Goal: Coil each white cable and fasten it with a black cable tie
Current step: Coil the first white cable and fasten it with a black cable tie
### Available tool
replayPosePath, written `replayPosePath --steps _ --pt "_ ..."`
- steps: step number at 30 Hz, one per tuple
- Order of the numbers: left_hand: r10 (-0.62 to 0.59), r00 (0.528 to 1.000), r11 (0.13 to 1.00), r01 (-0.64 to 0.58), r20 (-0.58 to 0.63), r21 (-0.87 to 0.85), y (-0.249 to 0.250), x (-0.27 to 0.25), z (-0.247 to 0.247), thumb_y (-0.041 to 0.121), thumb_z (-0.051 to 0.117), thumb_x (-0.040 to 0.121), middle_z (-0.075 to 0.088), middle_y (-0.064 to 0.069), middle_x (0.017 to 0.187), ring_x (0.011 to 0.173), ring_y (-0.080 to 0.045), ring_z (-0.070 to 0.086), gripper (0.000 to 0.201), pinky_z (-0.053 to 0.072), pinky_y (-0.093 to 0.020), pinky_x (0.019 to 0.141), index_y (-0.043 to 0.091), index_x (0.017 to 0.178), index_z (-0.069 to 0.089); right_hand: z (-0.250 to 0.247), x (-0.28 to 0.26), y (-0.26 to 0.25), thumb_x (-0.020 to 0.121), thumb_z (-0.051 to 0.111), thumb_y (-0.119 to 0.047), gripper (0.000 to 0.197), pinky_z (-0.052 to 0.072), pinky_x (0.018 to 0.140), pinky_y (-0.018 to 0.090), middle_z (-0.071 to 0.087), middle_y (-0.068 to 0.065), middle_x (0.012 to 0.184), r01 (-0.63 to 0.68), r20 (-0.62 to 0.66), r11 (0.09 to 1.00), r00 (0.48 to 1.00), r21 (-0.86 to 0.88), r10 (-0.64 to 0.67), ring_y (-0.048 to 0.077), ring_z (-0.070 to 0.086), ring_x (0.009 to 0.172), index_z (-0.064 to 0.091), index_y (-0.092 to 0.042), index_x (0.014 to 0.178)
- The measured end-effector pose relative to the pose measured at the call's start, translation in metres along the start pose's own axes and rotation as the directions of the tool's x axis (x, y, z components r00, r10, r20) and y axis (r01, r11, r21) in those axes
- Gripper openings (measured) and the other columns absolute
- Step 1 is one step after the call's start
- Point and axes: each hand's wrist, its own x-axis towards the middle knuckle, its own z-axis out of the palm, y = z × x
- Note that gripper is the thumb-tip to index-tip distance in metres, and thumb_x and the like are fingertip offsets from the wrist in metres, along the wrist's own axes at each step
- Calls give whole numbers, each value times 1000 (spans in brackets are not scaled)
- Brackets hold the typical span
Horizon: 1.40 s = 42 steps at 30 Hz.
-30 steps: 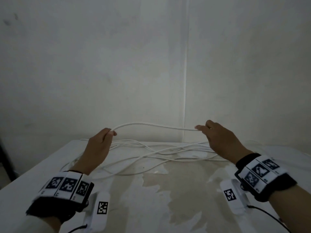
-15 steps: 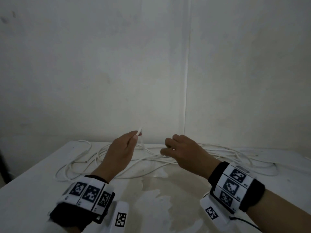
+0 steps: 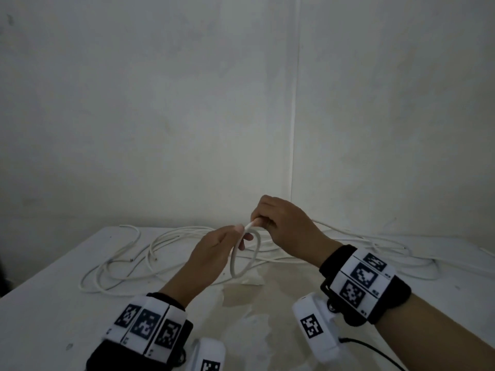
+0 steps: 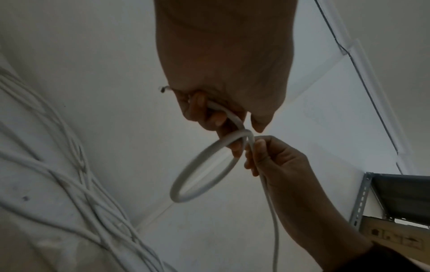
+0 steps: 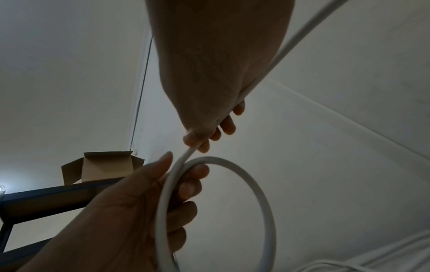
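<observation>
One white cable is bent into a small hanging loop (image 3: 232, 263) above the table. My left hand (image 3: 238, 234) pinches the loop at its top where the strands cross, thumb over fingers. My right hand (image 3: 261, 222) grips the same cable just beyond, touching the left fingers. In the left wrist view the loop (image 4: 202, 171) hangs under my left hand (image 4: 223, 117), with the right hand (image 4: 274, 162) beside it. The right wrist view shows the cable running through my right hand (image 5: 209, 139) into the loop (image 5: 256, 184), which my left hand (image 5: 177, 176) holds. No black cable tie is in view.
Loose white cables (image 3: 182, 232) sprawl across the far half of the white table (image 3: 53, 303), also visible as cables (image 4: 69, 174). The table stands in a wall corner. A metal shelf (image 4: 395, 193) and a cardboard box (image 5: 102, 167) are off to the sides.
My hands were apart with a stretch of cable held between them. They have come together at the middle, and the cable now forms a small loop below them.
</observation>
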Motion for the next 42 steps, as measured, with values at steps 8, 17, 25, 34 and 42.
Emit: replayPosePath --steps 8,17,25,34,42 --pt "-11 999 999 13 53 -40 4 -3 -3 26 38 98 66 -18 105 72 -6 48 39 37 -15 67 26 64 57 -11 8 -10 93 49 -12 18 30 57 12 44 -16 66 -228 228 967 953 112 198 1 41 60 63 -7 84" --pt "19 997 999 -17 72 -31 5 -3 -5 24 32 99 49 5 72 54 6 42 38 33 -12 59 22 79 64 -15 7 -21 96 44 -19 32 34 56 13 50 -12 63 -395 328 887 893 241 309 4 42 58 49 -27 65" --pt "75 996 986 -83 56 148 5 1 -3 25 41 96 47 13 65 58 3 45 31 32 -10 55 31 70 55 -20 -4 -20 95 48 -15 23 41 64 22 63 -8 60 -472 375 796 864 379 334 9 53 61 59 -21 75" --pt "204 979 946 -190 -27 263 0 7 0 28 54 90 53 9 69 61 8 48 19 34 -11 58 26 73 62 -24 -16 -13 91 55 -15 19 45 72 16 68 -11 65 -505 330 721 861 474 386 -4 59 69 64 -21 77" --pt "102 995 962 -95 -18 256 6 7 0 24 49 94 51 7 67 55 -2 47 25 36 -11 54 19 73 63 -27 -22 -10 86 63 -17 15 39 58 9 64 -9 62 -494 229 722 868 485 440 -4 50 55 65 -18 71"
